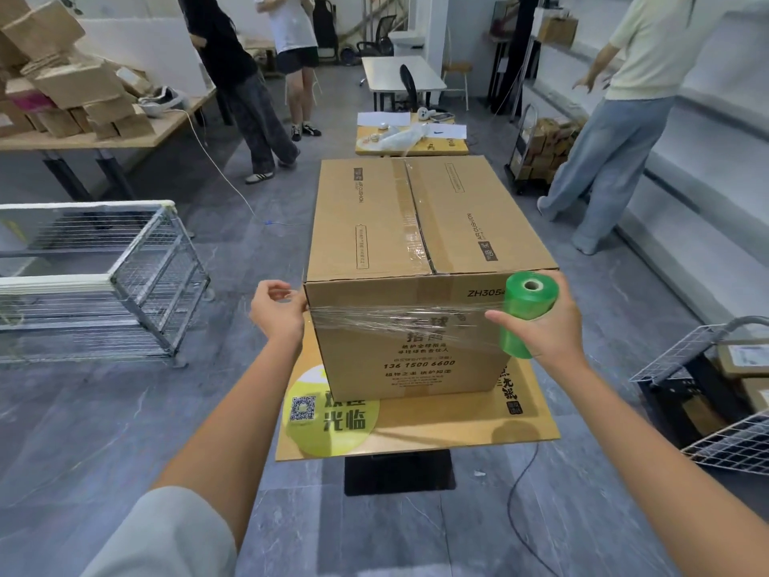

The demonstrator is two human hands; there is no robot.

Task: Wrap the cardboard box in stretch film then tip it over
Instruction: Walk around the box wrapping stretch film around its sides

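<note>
Left fingers (pixel 287 291) pinch film (pixel 395 322), right fingers (pixel 499 316) grip roll (pixel 526 310); box (pixel 416 218) on yellow table (pixel 457 422), grey floor (pixel 125 431).

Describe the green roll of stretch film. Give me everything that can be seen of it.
The green roll is a short cylinder of tightly wound, glossy translucent green film on a pale hollow core, whose open upper end faces the camera. It stands nearly upright, top leaning slightly right, at the near right corner of the cardboard box. The right hand grips it, thumb across its front. A clear, wrinkled sheet of film runs from it leftward across the box's front face.
</note>
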